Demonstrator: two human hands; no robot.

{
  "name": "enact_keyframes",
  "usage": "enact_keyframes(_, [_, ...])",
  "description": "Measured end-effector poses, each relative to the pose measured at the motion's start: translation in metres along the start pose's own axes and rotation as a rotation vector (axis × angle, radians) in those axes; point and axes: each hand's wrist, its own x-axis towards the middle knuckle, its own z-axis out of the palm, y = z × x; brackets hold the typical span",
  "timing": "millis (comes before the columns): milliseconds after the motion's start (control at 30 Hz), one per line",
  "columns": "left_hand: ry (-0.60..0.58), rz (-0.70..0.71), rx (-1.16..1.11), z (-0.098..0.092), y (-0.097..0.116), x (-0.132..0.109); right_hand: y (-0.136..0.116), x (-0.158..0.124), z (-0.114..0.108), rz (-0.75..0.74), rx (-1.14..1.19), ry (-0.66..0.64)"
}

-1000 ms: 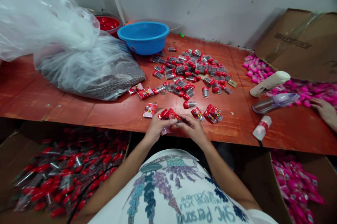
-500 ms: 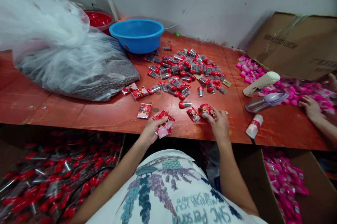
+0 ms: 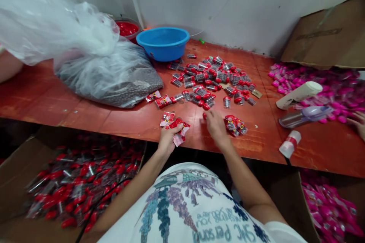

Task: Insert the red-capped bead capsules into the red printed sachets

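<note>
My left hand (image 3: 167,138) is closed on several red-and-pink printed packets (image 3: 180,140), held over the table's front edge. Just behind them a similar packet (image 3: 167,118) lies on the table. My right hand (image 3: 216,126) reaches down with its fingers round a small clear jar; only its red cap (image 3: 204,115) shows beside the fingertips. To the right of this hand lie filled red packets (image 3: 235,125) in a small cluster. A loose heap of red-capped clear jars with dark contents (image 3: 222,76) spreads behind my hands.
A blue basin (image 3: 163,47) and a big clear bag of dark pieces (image 3: 114,79) stand at the back left. Bottles (image 3: 299,95) lie to the right, near pink pieces (image 3: 288,77) and another person's hand (image 3: 357,122). Boxes of packed goods (image 3: 82,182) sit below the table edge.
My right hand has left the packets on the right and moved left to the single red-capped jar. My left hand still holds its packets. The view has swung slightly left.
</note>
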Motion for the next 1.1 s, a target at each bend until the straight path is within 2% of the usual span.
enact_keyframes(100, [-0.008, -0.054, -0.031, -0.001, 0.003, 0.001, 0.022, 0.012, -0.002, -0.004, -0.262, -0.051])
enact_keyframes(200, [-0.027, -0.075, -0.053, 0.001, 0.005, 0.002, 0.017, 0.012, 0.002, -0.093, -0.235, -0.104])
enact_keyframes(267, [0.027, -0.082, -0.086, 0.002, 0.007, 0.004, 0.0, 0.004, 0.004, -0.091, -0.063, -0.061])
enact_keyframes(367, [0.097, -0.083, -0.14, 0.001, 0.009, 0.008, -0.034, -0.018, 0.008, 0.04, 0.452, 0.008])
enact_keyframes(467, [0.055, -0.059, -0.158, -0.003, 0.009, 0.012, -0.062, -0.039, 0.012, 0.22, 0.914, -0.036])
enact_keyframes(533, [0.037, -0.037, -0.165, -0.003, 0.007, 0.013, -0.072, -0.045, 0.014, 0.293, 1.036, -0.066])
enact_keyframes(667, [0.04, 0.027, -0.181, 0.002, 0.005, 0.011, -0.074, -0.044, 0.016, 0.36, 1.101, -0.08])
enact_keyframes(833, [0.066, 0.034, -0.108, 0.006, 0.009, 0.004, -0.072, -0.043, 0.014, 0.363, 1.108, -0.009])
enact_keyframes(1000, [0.012, 0.092, -0.122, 0.006, 0.008, 0.002, -0.073, -0.044, 0.018, 0.323, 1.03, -0.043])
enact_keyframes(1100, [-0.015, 0.1, -0.088, 0.006, 0.007, 0.0, -0.07, -0.042, 0.018, 0.371, 1.054, -0.047])
